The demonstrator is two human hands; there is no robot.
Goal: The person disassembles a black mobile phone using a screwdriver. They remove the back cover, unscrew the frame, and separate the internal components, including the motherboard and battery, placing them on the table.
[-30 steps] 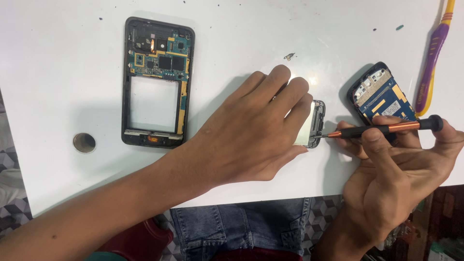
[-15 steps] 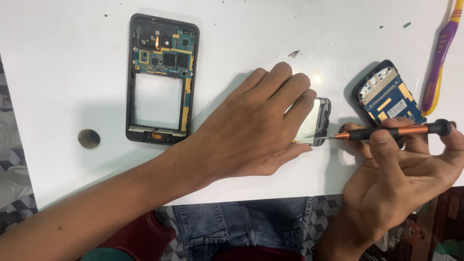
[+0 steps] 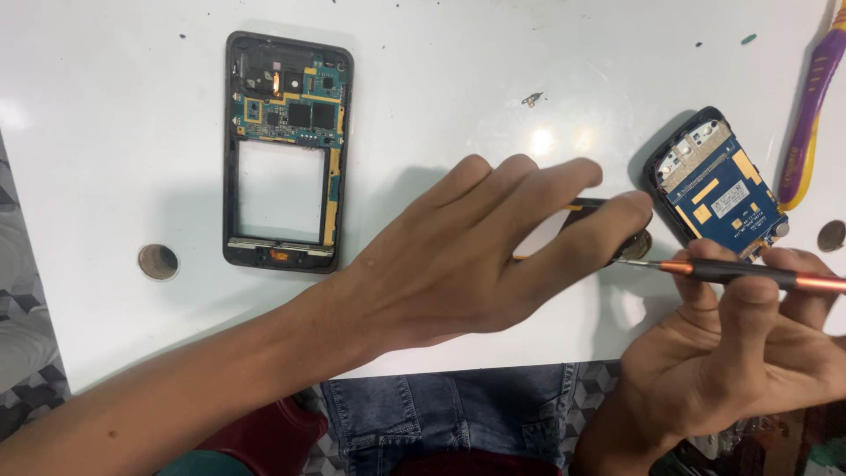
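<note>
Small phone part [image 3: 586,210], mostly hidden, pinned to the white table [image 3: 106,106] near its near edge, just left of the blue circuit board [image 3: 718,189]. Left hand [image 3: 476,256] spread flat over it, fingers together, pressing down. Right hand [image 3: 749,353] closed around a black and orange screwdriver [image 3: 749,273], tip touching the part's right end. Farther left, an open phone frame [image 3: 286,150] lying flat. Far right, a purple and yellow toothbrush [image 3: 811,97].

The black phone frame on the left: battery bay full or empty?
Empty: the white table shows through the phone frame's rectangular bay, below its circuit board.
</note>
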